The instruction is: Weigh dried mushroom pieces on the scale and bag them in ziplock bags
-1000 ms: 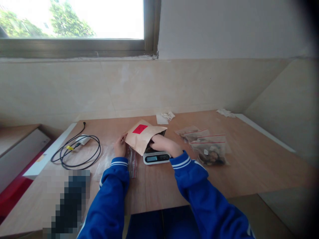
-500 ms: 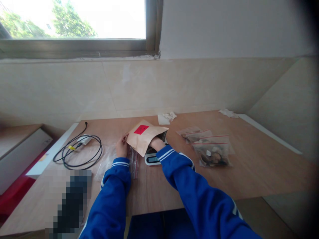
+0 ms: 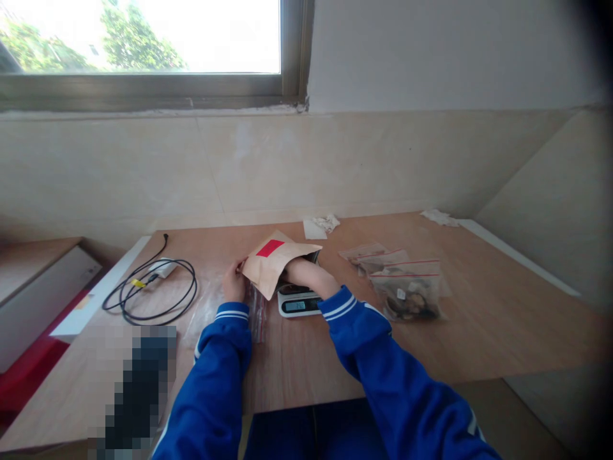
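A brown kraft paper bag [image 3: 264, 271] with a red label [image 3: 270, 248] lies tilted, its mouth facing right. My left hand [image 3: 234, 281] grips the bag's left side, fingers closed on the paper. Through the mouth reaches my right hand [image 3: 306, 273]; its fingers are hidden inside the bag. Under the bag's opening and my right wrist stands a white digital scale [image 3: 287, 314] with a lit display. Something dark shows between the bag and the scale, too covered to name.
Left of my left hand lie clear zip bags [image 3: 205, 310] and a coiled black cable [image 3: 125, 313] with a white adapter [image 3: 163, 268]. Filled zip bags [image 3: 407, 291] lie to the right. Crumpled tissue [image 3: 327, 223] sits near the wall. A pixelated dark patch covers the front left.
My right forearm and wrist have shifted right, baring more of the wrist and the scale's display. The bag's mouth has moved slightly left. My left hand stays in place.
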`<state>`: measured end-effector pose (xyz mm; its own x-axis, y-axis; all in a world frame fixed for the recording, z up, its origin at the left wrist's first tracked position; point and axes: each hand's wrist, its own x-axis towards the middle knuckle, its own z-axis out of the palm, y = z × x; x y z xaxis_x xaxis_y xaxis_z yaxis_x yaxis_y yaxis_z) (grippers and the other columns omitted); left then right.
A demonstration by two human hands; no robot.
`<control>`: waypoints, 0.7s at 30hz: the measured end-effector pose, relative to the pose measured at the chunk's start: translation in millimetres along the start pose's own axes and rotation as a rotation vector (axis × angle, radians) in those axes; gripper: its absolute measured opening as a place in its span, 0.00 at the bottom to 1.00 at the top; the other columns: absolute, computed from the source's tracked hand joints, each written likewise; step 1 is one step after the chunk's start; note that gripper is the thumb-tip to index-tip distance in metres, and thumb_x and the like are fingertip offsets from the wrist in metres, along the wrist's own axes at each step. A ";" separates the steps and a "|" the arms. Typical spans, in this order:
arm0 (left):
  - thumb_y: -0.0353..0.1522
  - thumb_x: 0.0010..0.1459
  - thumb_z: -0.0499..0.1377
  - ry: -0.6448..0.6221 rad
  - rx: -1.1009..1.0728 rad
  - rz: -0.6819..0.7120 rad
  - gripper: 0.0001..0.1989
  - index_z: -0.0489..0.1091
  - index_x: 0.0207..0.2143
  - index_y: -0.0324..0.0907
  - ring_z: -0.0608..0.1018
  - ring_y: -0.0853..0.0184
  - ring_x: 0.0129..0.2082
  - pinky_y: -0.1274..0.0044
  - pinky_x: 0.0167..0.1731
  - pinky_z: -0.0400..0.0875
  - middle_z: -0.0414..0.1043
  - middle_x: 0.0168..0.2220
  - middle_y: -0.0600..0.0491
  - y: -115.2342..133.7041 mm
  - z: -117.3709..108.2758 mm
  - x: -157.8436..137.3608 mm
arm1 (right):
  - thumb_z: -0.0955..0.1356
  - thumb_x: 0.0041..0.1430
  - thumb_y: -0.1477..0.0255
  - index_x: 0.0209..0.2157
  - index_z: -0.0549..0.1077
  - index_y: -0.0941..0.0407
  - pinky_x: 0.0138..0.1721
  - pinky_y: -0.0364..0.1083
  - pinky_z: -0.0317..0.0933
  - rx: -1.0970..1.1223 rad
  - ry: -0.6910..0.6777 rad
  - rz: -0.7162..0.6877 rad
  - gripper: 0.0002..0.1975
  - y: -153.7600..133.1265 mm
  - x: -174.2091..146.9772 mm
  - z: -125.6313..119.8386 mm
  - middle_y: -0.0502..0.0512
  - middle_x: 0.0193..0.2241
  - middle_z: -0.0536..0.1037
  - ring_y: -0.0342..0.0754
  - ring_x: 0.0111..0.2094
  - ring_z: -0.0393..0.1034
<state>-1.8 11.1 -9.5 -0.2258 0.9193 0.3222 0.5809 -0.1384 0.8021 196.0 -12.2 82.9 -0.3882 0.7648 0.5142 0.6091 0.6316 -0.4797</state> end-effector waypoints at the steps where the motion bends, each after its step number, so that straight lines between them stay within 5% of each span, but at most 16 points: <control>1: 0.30 0.57 0.53 0.001 -0.003 0.001 0.16 0.74 0.46 0.45 0.78 0.64 0.44 0.75 0.46 0.70 0.78 0.45 0.51 0.5 0.0 -0.1 | 0.72 0.52 0.78 0.44 0.76 0.59 0.50 0.53 0.68 0.001 -0.044 0.004 0.15 -1.0 -7.2 -4.9 0.61 0.47 0.78 0.54 0.46 0.73; 8: 0.31 0.57 0.53 0.005 -0.005 -0.009 0.16 0.75 0.45 0.46 0.78 0.64 0.43 0.73 0.46 0.70 0.78 0.44 0.51 3.1 -0.3 -1.2 | 0.66 0.56 0.83 0.44 0.76 0.55 0.56 0.52 0.63 0.137 -0.166 -0.005 0.16 -23.4 -30.5 -45.8 0.56 0.47 0.78 0.51 0.52 0.71; 21: 0.23 0.53 0.51 -0.025 0.051 -0.008 0.23 0.73 0.49 0.44 0.77 0.65 0.46 0.76 0.48 0.69 0.77 0.46 0.51 2.9 -2.1 -1.6 | 0.62 0.63 0.75 0.37 0.77 0.52 0.47 0.45 0.68 0.317 0.156 0.060 0.12 -30.8 -41.7 -54.3 0.49 0.41 0.81 0.46 0.43 0.76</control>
<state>-1.4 8.4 -6.7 -0.2113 0.9292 0.3031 0.6184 -0.1131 0.7777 231.0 -70.5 114.9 -0.2333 0.7888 0.5687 0.3737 0.6126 -0.6965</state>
